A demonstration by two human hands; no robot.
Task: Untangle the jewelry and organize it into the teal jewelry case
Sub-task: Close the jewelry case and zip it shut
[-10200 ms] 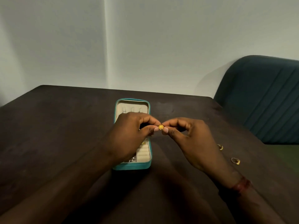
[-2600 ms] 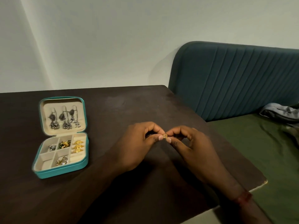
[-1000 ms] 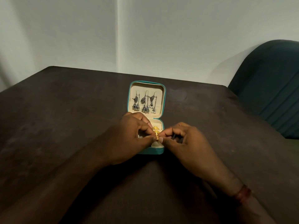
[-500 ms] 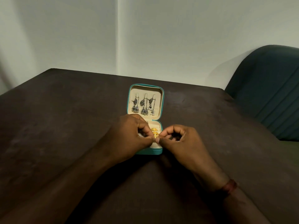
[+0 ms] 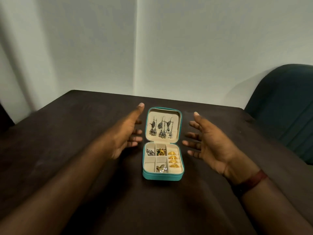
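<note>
Seemingly the job is nearly done: the open teal case [image 5: 162,176] sits midway on the tabletop [image 5: 67,133], silver earrings [image 5: 161,128] hung in its lid at 12 o'clock, four gold rings [image 5: 173,159] slotted down the tray's 3 o'clock side, small pieces [image 5: 160,152] in other pockets. At 9 o'clock the left hand [image 5: 126,134] and at 3 o'clock the right hand [image 5: 210,143] flank it without touching, fingers [image 5: 190,135] spread and empty. Probably only closing remains.

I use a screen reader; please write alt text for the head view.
An open teal jewelry case sits on a dark table, with the left hand and right hand held open either side. Its lid holds silver earrings; four gold rings sit in its right column.
</note>
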